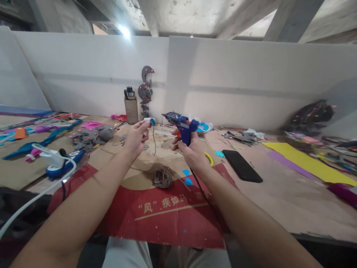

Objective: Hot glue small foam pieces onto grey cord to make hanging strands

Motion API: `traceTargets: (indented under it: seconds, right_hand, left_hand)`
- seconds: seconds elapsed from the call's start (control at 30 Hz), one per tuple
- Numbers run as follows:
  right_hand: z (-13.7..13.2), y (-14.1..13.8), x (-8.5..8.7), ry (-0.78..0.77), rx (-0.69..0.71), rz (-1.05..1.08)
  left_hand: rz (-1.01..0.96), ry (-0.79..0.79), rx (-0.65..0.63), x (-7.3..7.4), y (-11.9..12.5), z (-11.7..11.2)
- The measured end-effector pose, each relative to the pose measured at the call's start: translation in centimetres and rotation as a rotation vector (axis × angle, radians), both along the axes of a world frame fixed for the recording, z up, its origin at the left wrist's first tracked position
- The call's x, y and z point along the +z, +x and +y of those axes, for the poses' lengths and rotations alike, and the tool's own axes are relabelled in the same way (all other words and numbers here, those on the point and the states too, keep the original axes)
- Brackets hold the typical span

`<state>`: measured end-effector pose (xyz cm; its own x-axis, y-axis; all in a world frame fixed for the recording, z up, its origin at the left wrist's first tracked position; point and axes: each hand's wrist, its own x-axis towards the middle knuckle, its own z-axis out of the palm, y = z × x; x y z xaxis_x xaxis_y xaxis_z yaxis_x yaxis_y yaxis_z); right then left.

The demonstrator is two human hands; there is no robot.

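Note:
My left hand (137, 138) is closed in a pinch on a small blue and white piece (152, 121), raised above the table. A grey cord (154, 139) hangs down from that piece. My right hand (192, 149) grips the handle of a blue hot glue gun (178, 120). Its nozzle points left, towards the piece but apart from it, and its black cable runs down past my wrist. Below both hands, a coil of grey cord (162, 178) lies on the red and brown cardboard (167, 219). Two blue drop-shaped cutouts (188, 181) are beside the coil.
A black phone (242, 165) and yellow sheet (309, 162) lie to the right. On the left are a blue power strip (65, 165) with a white cable and grey felt pieces (89, 137). A bottle (131, 108) and hanging moon-shaped decoration (145, 89) stand out against the back wall.

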<state>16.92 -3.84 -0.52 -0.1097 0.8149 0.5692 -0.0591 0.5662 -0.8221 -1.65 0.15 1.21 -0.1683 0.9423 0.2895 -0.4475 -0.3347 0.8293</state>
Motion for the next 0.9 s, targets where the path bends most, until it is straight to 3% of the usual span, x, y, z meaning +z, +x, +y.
traceTargets:
  seconds: [0.1,0.4,0.9]
  right_hand:
    - [-0.7,-0.3,0.1,0.016,0.082,0.007]
    - [-0.3,0.0,-0.4,0.046,0.065,-0.114]
    - [0.4,0.1,-1.2,0.089,-0.062,-0.277]
  left_hand:
    - [0.029,0.007,0.012,-0.1,0.1,-0.1]
    - [0.056,0.002,0.015,-0.1,0.2,-0.4]
    - [0.055,0.022,0.034,-0.2,0.4,-0.2]
